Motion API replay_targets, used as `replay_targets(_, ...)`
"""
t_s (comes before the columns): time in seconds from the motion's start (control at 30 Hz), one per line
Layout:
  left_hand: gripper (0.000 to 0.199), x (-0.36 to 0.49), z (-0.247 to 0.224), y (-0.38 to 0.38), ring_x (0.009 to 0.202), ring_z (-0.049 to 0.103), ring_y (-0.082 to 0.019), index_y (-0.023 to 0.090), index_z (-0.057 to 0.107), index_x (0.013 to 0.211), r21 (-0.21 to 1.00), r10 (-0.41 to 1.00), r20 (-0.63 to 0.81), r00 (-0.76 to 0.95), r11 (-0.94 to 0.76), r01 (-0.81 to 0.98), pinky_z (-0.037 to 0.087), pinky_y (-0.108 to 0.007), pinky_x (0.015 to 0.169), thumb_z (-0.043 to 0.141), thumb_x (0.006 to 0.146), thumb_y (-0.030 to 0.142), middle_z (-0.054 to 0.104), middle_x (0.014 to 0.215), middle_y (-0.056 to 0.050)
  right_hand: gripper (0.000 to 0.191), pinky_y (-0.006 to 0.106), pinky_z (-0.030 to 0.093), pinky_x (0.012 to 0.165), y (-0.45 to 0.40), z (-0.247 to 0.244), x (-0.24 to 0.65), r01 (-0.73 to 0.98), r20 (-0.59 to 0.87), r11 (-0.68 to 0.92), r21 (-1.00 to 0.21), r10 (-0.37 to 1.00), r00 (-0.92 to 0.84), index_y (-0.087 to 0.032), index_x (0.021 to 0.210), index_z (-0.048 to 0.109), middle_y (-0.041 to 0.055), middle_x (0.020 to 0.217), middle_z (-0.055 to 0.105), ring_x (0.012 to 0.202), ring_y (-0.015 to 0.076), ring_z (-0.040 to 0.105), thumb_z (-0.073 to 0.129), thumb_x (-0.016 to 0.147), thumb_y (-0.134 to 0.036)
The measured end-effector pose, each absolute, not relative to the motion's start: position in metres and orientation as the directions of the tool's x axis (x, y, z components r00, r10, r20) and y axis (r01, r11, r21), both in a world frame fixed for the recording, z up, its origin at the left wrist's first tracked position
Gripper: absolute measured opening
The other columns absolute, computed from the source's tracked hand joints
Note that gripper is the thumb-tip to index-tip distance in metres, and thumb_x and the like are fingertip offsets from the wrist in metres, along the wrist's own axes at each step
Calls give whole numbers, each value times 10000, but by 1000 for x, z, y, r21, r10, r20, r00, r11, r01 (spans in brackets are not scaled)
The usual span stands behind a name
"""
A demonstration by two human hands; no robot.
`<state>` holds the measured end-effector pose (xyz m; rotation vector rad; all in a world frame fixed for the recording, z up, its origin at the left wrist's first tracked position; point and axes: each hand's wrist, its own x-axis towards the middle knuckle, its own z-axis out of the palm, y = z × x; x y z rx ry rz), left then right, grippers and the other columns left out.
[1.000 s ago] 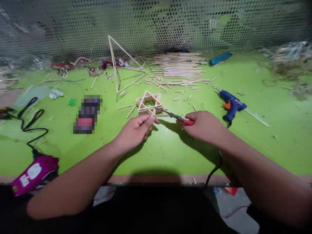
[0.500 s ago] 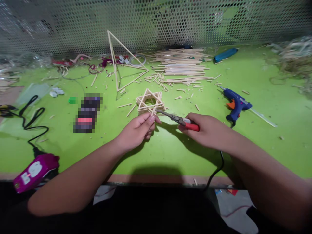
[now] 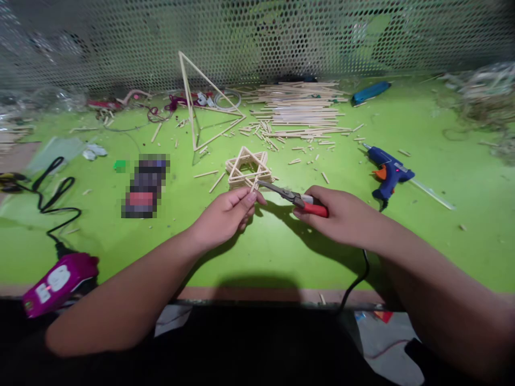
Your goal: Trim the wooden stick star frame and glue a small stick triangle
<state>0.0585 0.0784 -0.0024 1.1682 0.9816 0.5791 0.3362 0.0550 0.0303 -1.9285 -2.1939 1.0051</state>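
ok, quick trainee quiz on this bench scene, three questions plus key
1. Which hand grips the red-handled pliers?
2. True or false: the blue hot glue gun is in the left hand.
3. What shape is the wooden stick frame just beyond the pliers' tips?

Key:
1. The right hand
2. False
3. A six-pointed star
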Motion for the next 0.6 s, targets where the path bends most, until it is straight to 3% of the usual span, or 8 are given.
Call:
replay_targets(0.27, 390, 58, 2, 79, 557, 406, -114, 199, 711, 1130, 950, 833, -287, 474, 186, 249, 317, -228, 518, 569, 1125, 562, 439, 684, 58, 367, 341, 343, 584, 57, 27, 330, 917, -317, -27, -397, 942, -109, -271, 781, 582, 27, 708, 666, 624, 208, 525, 633, 917, -608)
replay_targets(0.43, 411, 58, -3, 75, 541, 363, -102, 200, 706, 1130, 954, 832, -298, 468, 240, 180, 310, -213, 503, 590, 1112, 593, 412, 678, 70, 245, 347, 342, 563, 60, 31, 324, 935, -372, -106, -338, 928, -29, -276, 764, 678, 40, 703, 696, 605, 216, 536, 664, 871, -497)
replay_targets(0.6, 393, 59, -5, 75, 528, 362, -95, 190, 708, 1115, 942, 824, -336, 457, 304, 144, 321, -204, 496, 612, 1104, 571, 402, 667, 74, 246, 362, 340, 562, 63, 32, 321, 950, -386, -109, -291, 922, -13, -273, 752, 697, 61, 700, 694, 603, 227, 518, 657, 865, -488)
